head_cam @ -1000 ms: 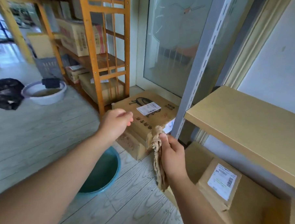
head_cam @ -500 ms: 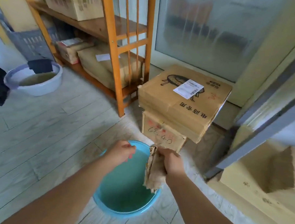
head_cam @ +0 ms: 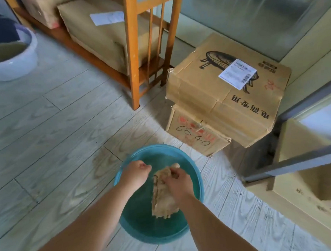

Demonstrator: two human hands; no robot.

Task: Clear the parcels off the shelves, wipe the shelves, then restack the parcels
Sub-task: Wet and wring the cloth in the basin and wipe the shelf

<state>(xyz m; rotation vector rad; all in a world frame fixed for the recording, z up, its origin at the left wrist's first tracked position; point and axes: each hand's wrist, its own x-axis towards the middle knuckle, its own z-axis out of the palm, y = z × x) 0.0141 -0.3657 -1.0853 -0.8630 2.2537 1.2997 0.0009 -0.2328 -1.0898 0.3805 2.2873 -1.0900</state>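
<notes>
My right hand grips a crumpled tan cloth that hangs down into a teal basin on the floor. My left hand hovers over the basin beside the cloth with its fingers curled, holding nothing. Two cardboard parcels are stacked on the floor behind the basin: a large one with a printed drawing and a white label on top of a smaller one with handwritten marks. More parcels lie on the bottom shelf of an orange wooden rack.
A white basin of murky water with a dark cloth on its rim stands at the far left. A grey metal shelf frame and a beige parcel are at the right. A frosted glass door is behind the stack.
My view has tilted down from the shelf to the floor. Both hands have lowered over the teal basin, and the cloth now hangs inside it.
</notes>
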